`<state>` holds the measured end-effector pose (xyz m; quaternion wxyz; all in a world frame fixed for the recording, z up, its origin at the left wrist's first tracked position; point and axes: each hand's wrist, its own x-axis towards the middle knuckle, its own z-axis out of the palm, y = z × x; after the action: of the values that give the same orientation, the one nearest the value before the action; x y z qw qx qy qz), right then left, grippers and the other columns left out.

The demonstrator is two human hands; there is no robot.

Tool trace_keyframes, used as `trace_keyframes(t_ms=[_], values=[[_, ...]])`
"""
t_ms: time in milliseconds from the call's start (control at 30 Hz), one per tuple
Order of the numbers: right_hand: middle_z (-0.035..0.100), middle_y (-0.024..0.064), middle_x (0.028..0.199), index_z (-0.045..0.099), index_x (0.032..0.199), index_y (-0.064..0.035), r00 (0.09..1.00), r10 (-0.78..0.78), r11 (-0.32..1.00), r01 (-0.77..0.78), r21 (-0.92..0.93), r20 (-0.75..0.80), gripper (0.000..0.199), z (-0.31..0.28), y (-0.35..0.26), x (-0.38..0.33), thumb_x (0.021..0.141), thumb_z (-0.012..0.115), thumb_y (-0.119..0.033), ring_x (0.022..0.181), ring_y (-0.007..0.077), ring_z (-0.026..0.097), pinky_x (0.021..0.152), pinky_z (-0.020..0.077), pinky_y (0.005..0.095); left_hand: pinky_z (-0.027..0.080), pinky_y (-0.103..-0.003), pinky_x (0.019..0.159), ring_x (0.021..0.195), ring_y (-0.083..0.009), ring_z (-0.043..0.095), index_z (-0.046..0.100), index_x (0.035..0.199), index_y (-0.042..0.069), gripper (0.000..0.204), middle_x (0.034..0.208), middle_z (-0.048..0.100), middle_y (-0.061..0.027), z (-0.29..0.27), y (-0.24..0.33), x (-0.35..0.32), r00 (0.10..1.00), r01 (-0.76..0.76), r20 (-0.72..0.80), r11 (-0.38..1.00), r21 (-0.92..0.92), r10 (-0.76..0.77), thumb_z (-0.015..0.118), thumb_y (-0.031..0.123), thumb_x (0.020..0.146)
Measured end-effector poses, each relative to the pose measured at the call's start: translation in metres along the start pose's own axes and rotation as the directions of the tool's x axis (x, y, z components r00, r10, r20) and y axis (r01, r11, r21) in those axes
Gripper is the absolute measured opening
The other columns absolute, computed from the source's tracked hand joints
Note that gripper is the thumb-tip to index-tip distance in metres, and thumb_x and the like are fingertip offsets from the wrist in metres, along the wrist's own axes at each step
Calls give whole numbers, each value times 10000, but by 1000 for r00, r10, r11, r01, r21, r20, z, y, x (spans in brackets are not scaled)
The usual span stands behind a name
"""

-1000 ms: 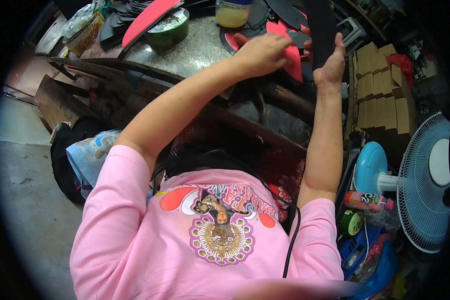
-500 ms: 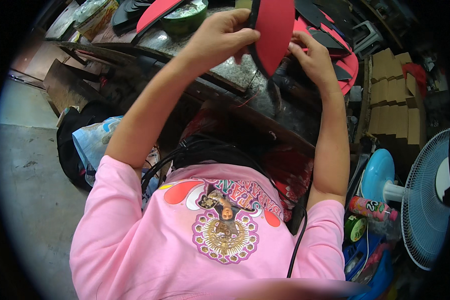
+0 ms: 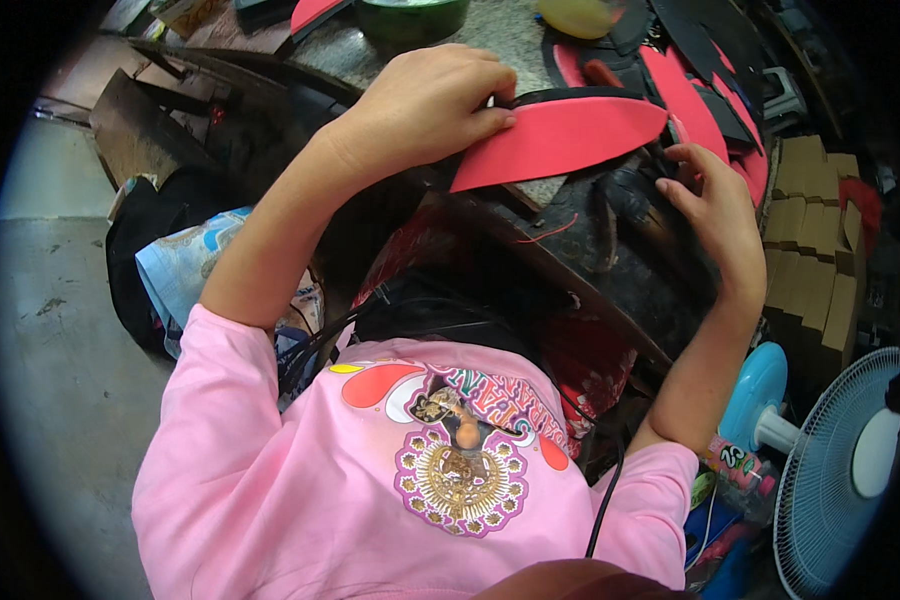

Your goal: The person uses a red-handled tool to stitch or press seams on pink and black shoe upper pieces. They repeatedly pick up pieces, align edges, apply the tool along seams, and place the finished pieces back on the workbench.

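A pointed, leaf-shaped red sheet piece (image 3: pixel 560 138) with a black layer along its far edge lies level over the near edge of the work table. My left hand (image 3: pixel 435 105) pinches its left part between thumb and fingers. Beside its right tip is my right hand (image 3: pixel 718 205), with thumb and fingers curled but apart. Nothing shows clearly between them, and contact with the tip is hard to make out. Under the piece sits a dark, worn block-like form (image 3: pixel 640 215) whose kind I cannot tell.
A green bowl (image 3: pixel 410 20) and a yellowish rounded container (image 3: pixel 578 15) stand on the speckled tabletop (image 3: pixel 510 60). Red and black cut pieces (image 3: pixel 685 95) pile up at the far right. Stacked cardboard boxes (image 3: pixel 810 230) and a fan (image 3: pixel 840 470) stand to my right.
The red piece has turned from upright to nearly level and come lower. My right hand has moved right and nearer to me. The view has shifted slightly, showing more tabletop.
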<state>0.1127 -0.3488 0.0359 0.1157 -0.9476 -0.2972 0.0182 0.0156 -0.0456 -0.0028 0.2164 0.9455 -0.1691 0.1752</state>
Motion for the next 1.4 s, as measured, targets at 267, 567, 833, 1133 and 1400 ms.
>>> trace_keyframes(t_ms=[267, 567, 833, 1133, 1400], values=[[666, 138, 999, 640, 1095, -8, 997, -16, 998, 11, -59, -73, 295, 17, 11, -2, 829, 730, -99, 881, 283, 654, 796, 505, 370, 496, -388, 746, 870, -304, 599, 620, 918, 40, 159, 874, 612, -92, 9, -1, -5, 984, -99, -153, 994, -35, 93, 696, 161, 849], [648, 1, 890, 661, 1061, -41, 959, 249, 813, -129, 568, -138, 146, 1, 21, -1, 964, 647, -148, 658, 35, 569, 528, 429, 187, 503, -389, 774, 906, -293, 606, 646, 926, 64, 137, 901, 625, -83, -5, -8, -4, 989, -134, -74, 983, -123, 126, 692, 160, 840], [676, 169, 1000, 575, 1069, 26, 985, -115, 296, 156, 942, -127, 128, -12, -48, 21, 967, 558, -50, 863, 226, 723, 764, 610, 312, 511, -385, 789, 924, -282, 606, 654, 912, 70, 152, 894, 618, -79, 33, 9, 11, 970, -73, -229, 997, 29, 77, 706, 184, 826], [658, 79, 879, 572, 1045, 0, 987, -152, 486, 33, 873, 47, 155, 41, -71, 57, 928, 657, -57, 762, 142, 702, 659, 574, 243, 495, -385, 790, 889, -309, 589, 674, 970, 46, 195, 911, 600, -107, 28, 11, -7, 955, -7, -296, 998, -64, -13, 736, 148, 815], [667, 95, 855, 581, 1013, -16, 999, 42, 263, 19, 965, -31, 148, 47, -71, 53, 940, 661, -116, 672, 150, 688, 570, 539, 230, 484, -375, 733, 833, -276, 580, 681, 918, 51, 170, 853, 588, -80, 30, 8, -10, 957, -74, -289, 985, -153, 27, 760, 104, 777]])
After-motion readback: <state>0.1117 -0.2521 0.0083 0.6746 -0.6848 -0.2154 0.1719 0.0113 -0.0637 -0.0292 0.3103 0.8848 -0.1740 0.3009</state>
